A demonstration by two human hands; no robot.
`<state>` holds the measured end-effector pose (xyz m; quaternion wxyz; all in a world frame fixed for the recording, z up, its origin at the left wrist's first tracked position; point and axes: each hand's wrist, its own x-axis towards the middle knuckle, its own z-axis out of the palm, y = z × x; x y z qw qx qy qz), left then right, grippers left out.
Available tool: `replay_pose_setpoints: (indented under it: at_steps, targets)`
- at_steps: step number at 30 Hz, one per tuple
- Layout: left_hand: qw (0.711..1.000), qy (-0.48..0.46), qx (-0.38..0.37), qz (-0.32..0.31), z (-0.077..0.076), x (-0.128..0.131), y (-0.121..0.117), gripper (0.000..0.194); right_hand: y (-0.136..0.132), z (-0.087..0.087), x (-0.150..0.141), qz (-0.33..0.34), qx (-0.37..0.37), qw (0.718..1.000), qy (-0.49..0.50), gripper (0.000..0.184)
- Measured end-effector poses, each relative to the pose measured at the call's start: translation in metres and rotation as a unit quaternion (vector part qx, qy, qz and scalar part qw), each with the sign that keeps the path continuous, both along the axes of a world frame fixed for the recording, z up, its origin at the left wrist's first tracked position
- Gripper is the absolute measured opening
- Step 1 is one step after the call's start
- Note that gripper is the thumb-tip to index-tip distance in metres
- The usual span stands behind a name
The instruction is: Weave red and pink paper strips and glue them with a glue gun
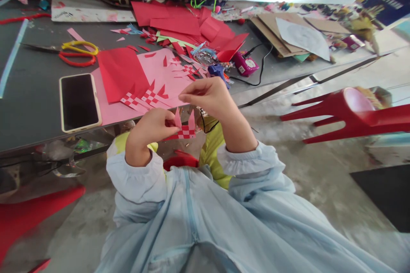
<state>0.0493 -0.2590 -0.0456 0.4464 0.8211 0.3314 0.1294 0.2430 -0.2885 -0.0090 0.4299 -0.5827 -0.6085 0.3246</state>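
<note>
My left hand (151, 127) pinches a woven red-and-pink checkered paper piece (187, 131) between thumb and fingers, just past the table's front edge. Two pointed pink tips stick up from it. Above and to the right, my right hand (208, 96) has thumb and fingertips pressed together. Whatever it may hold is too small to make out. A thin black cord (209, 130) hangs below that wrist. On the table before my hands lie similar checkered woven pieces (150, 96), resting on a pink sheet (156, 62) and near a red sheet (121, 72).
A phone (80, 102) and scissors with yellow and red handles (78, 53) lie at left. Red paper (179, 25) is heaped at the back, near a blue clip-like object (218, 72) and a magenta device (246, 65) with a cable. A red chair (339, 113) stands right.
</note>
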Motion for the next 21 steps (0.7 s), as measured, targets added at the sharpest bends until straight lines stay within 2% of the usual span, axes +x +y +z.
replay_pose_setpoints:
  at_steps: [3, 5, 9, 13, 15, 18, 21]
  targets:
    - [1.0, 0.025, -0.005, -0.01, 0.002, 0.0, 0.0, 0.014, 0.003, 0.006, 0.01, -0.066, 0.044, 0.997, 0.023, 0.012]
    - [0.999, 0.034, -0.001, -0.009, 0.002, 0.0, 0.0, 0.015, 0.002, 0.009, 0.019, -0.073, 0.046, 0.996, 0.025, 0.012]
    - [0.999, 0.035, -0.005, 0.002, -0.001, -0.001, 0.001, 0.017, -0.009, 0.006, 0.032, -0.024, -0.038, 0.999, 0.018, 0.017]
    - [0.999, 0.024, -0.022, 0.013, -0.002, -0.002, 0.003, 0.016, -0.026, -0.005, 0.038, -0.013, -0.111, 0.993, 0.035, 0.023]
    - [0.999, 0.029, -0.023, 0.022, -0.001, -0.002, 0.003, 0.015, -0.032, -0.01, 0.038, 0.002, -0.155, 0.987, 0.043, 0.024]
    - [0.998, 0.044, -0.019, 0.029, -0.001, -0.002, 0.004, 0.016, -0.034, -0.012, 0.034, 0.06, -0.231, 0.971, 0.028, 0.029]
    - [0.999, 0.045, -0.009, 0.026, -0.001, 0.0, 0.004, 0.017, -0.031, -0.012, 0.028, 0.095, -0.271, 0.958, -0.004, 0.029]
